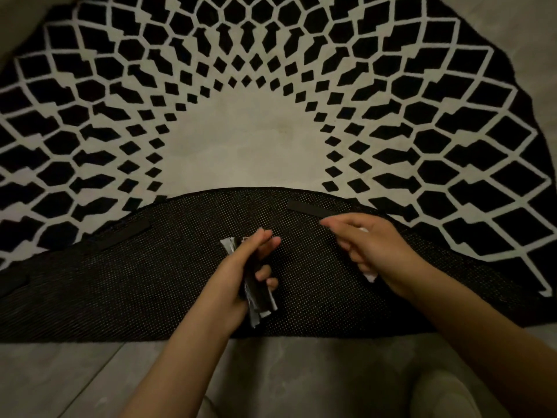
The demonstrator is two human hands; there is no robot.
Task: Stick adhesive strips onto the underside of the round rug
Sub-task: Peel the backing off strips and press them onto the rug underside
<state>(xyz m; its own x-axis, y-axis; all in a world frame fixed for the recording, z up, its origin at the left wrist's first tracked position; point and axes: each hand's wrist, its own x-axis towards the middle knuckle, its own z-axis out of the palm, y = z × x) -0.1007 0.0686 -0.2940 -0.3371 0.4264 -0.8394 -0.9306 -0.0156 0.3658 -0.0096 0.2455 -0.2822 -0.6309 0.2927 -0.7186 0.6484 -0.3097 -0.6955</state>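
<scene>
The round black-and-white rug [247,137] lies on the floor with its near part folded over, showing the dark dotted underside [150,291]. Black strips are stuck on the underside at the right [310,209], at the left [126,232], and at the far left edge [13,285]. My left hand [244,273] grips a bundle of black strips with white backing [259,294] above the underside's middle. My right hand [370,248] hovers near the right strip, fingers curled round a piece of white backing paper [370,276].
Grey floor [90,378] runs along the near edge of the folded rug. My knee [443,396] shows at the bottom right. Floor also shows beyond the rug at the top corners.
</scene>
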